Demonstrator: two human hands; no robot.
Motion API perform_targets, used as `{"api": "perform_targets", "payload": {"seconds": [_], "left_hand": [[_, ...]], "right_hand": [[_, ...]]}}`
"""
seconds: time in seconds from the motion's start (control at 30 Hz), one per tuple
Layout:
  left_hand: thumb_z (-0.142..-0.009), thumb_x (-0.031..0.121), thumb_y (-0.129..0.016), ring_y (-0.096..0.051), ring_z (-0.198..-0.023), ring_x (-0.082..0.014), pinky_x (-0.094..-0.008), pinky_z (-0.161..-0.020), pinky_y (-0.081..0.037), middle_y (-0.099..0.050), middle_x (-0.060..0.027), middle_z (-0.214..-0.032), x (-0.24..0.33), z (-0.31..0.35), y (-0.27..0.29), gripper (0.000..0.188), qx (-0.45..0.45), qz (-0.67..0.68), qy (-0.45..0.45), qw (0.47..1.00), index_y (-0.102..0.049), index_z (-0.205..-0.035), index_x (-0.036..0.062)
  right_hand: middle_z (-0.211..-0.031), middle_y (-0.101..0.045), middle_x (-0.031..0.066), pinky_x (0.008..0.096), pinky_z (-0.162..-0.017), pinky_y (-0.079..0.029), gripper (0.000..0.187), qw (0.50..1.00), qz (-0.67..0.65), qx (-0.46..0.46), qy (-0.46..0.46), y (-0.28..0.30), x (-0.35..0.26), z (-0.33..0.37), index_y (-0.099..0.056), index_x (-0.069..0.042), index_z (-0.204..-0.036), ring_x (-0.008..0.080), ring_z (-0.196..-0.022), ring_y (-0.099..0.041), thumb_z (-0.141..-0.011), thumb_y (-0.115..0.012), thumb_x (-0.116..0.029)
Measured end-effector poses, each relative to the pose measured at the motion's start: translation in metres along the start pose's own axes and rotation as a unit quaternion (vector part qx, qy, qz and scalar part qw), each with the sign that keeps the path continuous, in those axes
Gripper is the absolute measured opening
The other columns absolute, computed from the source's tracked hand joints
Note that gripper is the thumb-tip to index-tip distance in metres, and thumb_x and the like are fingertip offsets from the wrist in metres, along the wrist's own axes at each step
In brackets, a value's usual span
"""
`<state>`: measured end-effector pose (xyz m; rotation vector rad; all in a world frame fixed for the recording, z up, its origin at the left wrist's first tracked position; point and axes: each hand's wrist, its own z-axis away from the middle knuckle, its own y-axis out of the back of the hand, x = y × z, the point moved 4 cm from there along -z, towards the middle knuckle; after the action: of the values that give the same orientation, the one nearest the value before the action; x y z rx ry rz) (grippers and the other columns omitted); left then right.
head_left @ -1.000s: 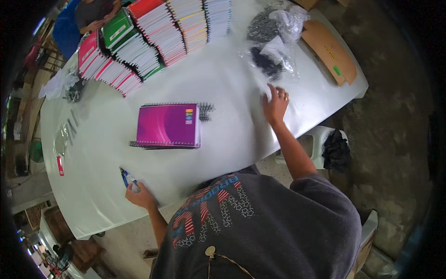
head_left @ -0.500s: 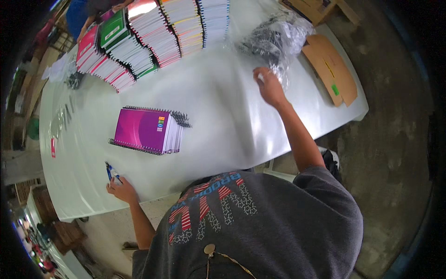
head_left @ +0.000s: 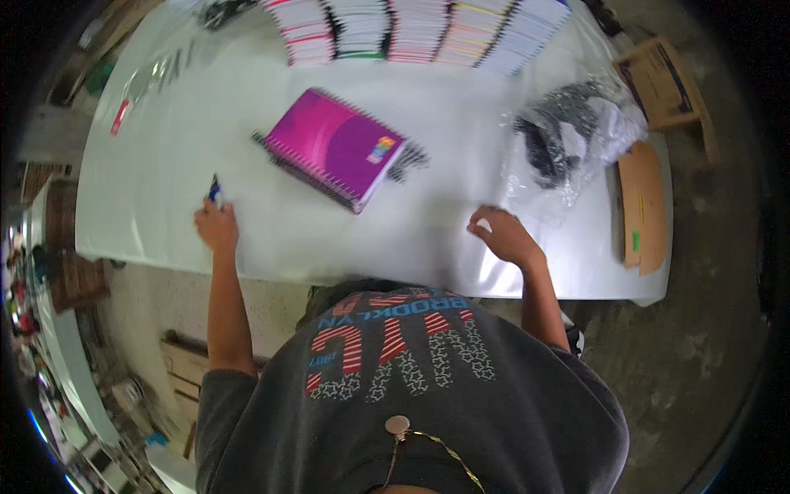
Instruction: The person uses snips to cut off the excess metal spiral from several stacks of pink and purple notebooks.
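Note:
My left hand (head_left: 217,226) rests at the near left of the white table, its fingers closed around a small blue-handled tool (head_left: 215,194) with a dark tip, seemingly pliers. Nearer the front edge on the right, my right hand (head_left: 506,236) is curled just above the tabletop. A small white patch shows between its thumb and fingers; whether it is a held thing or the table behind, I cannot make out. Between and beyond my hands lies a short stack of purple spiral notebooks (head_left: 333,144), set at an angle, dark wire coils along its edges. Neither hand touches it.
Tall stacks of spiral notebooks (head_left: 420,31) line the far side. Clear plastic wrapping with dark contents (head_left: 568,136) lies at the right, beside a flat cardboard piece (head_left: 643,210) and a cardboard box (head_left: 665,86). A red tag (head_left: 120,118) sits at the far left.
The view has turned and shifted. My right hand has drawn back from the plastic wrapping toward the table's front edge. My left hand stays at the blue-handled tool.

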<state>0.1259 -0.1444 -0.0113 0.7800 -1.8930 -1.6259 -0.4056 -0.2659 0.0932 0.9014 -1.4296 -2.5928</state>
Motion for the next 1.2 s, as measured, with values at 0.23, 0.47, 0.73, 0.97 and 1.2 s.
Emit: {"api": "perform_targets", "payload": {"seconds": [0.23,0.47,0.73,0.97,1.2], "left_hand": [[-0.09,0.041,-0.05,-0.057,-0.077,-0.0211,-0.0365,-0.074,-0.048,-0.057,-0.0079,-0.081,0.037,0.019,0.019,0.038,-0.301,0.614,0.158,0.713,-0.053,-0.101,0.0047],[-0.09,0.029,-0.048,-0.058,-0.075,-0.0226,-0.0384,-0.072,-0.05,-0.059,-0.0093,-0.086,0.098,0.097,0.031,0.026,-0.397,0.827,0.242,0.317,-0.052,-0.097,0.0039],[-0.083,0.035,-0.053,-0.054,-0.095,-0.0229,-0.0461,-0.087,-0.041,-0.056,-0.0103,-0.098,0.124,0.123,0.033,0.039,-0.593,0.755,0.246,0.132,-0.053,-0.108,0.0052],[-0.086,0.039,-0.052,-0.054,-0.096,-0.0233,-0.0461,-0.088,-0.042,-0.055,-0.0086,-0.099,0.129,0.118,0.025,0.038,-0.62,0.733,0.243,0.137,-0.053,-0.108,0.0066],[-0.086,0.042,-0.049,-0.054,-0.098,-0.0244,-0.048,-0.088,-0.042,-0.054,-0.009,-0.1,0.13,0.116,0.016,0.043,-0.637,0.72,0.226,0.159,-0.052,-0.11,0.0062]], "right_hand": [[-0.095,-0.064,0.015,0.0384,-0.076,-0.045,0.031,0.914,-0.195,-0.137,0.328,0.053,-0.218,0.032,-0.061,-0.004,-0.106,0.0321,-0.088,-0.059,-0.085,-0.062,-0.027],[-0.088,-0.065,0.015,0.0435,-0.076,-0.047,0.029,0.883,0.038,0.16,0.441,0.053,-0.354,-0.048,-0.065,-0.004,-0.096,0.0333,-0.086,-0.06,-0.08,-0.062,-0.027],[-0.1,-0.066,0.0148,0.0502,-0.075,-0.048,0.025,0.875,0.428,-0.083,0.209,-0.058,-0.371,-0.202,-0.068,-0.009,-0.099,0.0303,-0.093,-0.064,-0.081,-0.051,-0.014],[-0.105,-0.067,0.0053,0.045,-0.08,-0.051,0.034,0.748,0.602,-0.277,-0.034,-0.112,-0.297,-0.256,-0.069,-0.015,-0.102,0.0272,-0.096,-0.063,-0.069,-0.073,-0.023],[-0.104,-0.067,0.0069,0.0466,-0.077,-0.051,0.029,0.808,0.535,-0.243,0.05,-0.113,-0.287,-0.264,-0.069,-0.013,-0.102,0.0279,-0.096,-0.063,-0.074,-0.065,-0.017]]}}
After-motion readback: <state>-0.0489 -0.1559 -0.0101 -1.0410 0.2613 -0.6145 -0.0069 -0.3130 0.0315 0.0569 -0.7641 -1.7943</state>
